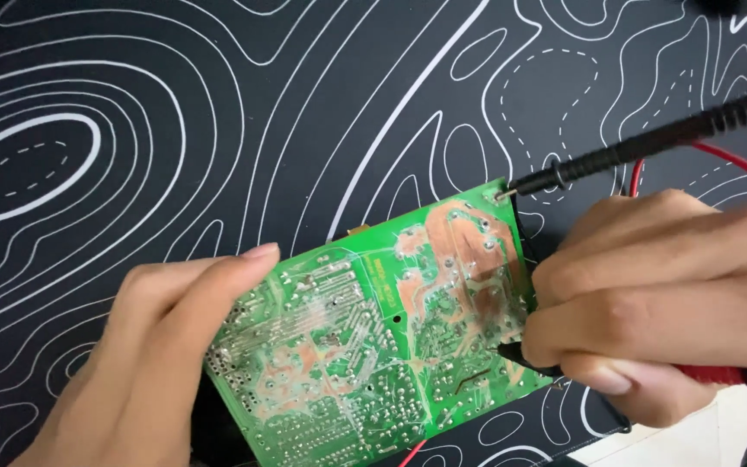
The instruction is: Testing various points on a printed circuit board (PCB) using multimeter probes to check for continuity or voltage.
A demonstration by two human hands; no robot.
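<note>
Head view: black desk mat [218,104] (white contour lines) under green circuit board [373,329].

Green circuit board [373,337], solder side up, tilted on the black mat, was what I steadied by its left edge. Copper-coloured patches and silver solder joints covered it. Black probe [616,156] lay slanted from the upper right, tip at the board's top right corner. Red probe [719,374] sat in my grip, dark tip touching the board's right edge.
</note>
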